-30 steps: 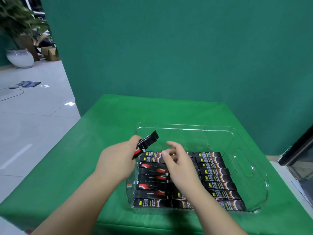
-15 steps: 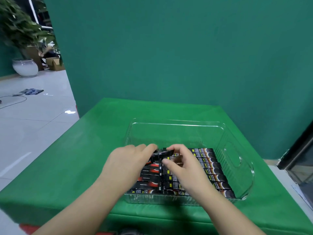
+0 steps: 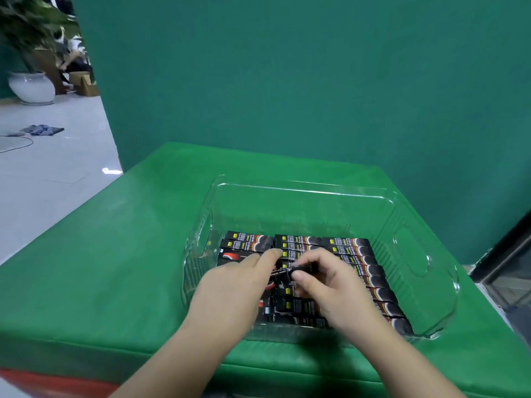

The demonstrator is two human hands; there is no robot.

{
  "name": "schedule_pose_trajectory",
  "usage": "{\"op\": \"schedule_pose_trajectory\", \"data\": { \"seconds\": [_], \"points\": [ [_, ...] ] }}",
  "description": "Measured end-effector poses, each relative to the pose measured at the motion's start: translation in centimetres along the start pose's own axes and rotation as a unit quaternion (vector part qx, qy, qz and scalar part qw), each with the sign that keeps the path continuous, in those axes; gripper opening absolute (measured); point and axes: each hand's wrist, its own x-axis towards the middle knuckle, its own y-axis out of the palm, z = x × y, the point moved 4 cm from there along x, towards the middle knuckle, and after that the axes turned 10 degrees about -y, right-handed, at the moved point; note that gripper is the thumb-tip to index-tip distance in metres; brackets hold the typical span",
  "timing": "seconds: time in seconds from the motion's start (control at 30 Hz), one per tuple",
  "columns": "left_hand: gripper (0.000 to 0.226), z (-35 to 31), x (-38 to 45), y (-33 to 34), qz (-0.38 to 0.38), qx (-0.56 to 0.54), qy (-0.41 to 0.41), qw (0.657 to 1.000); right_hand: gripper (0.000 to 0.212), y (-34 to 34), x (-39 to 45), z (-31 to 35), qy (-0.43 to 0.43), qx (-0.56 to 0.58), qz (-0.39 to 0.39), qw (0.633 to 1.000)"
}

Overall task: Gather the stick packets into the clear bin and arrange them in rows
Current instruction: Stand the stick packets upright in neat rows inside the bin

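The clear bin (image 3: 301,193) sits on the green table (image 3: 120,254) in the lower middle of the frame, already lined with packets (image 3: 350,248) in three neat rows across its floor; no loose ones show on the cloth. At the bin's centre, the right hand (image 3: 330,285) pinches one packet (image 3: 283,273) between curled fingers and thumb. The left hand (image 3: 230,285) reaches in with fingers fairly straight, touching its other end. Judging by this, gathering looks nearly finished; this packet needs seating.
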Motion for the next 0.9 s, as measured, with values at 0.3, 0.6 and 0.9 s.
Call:
{"op": "schedule_pose_trajectory", "data": {
  "seconds": [0.3, 0.6, 0.9],
  "points": [
    [0.06, 2.5, 3.1, -5.8, -0.039, -0.178, -0.165, 0.969, 0.027, -4.6, 0.8, -1.7, -0.009, 0.009, -0.218, 0.976],
    [0.035, 7.9, 4.3, -9.0, -0.132, -0.288, -0.24, 0.918, 0.022, -4.3, 0.6, -1.7, 0.012, -0.016, -0.185, 0.983],
    [0.046, 16.3, 2.1, 1.6, 0.005, -0.167, -0.378, 0.91, 0.021, -1.3, 2.0, -1.0, 0.025, -0.012, -0.149, 0.988]
  ]
}}
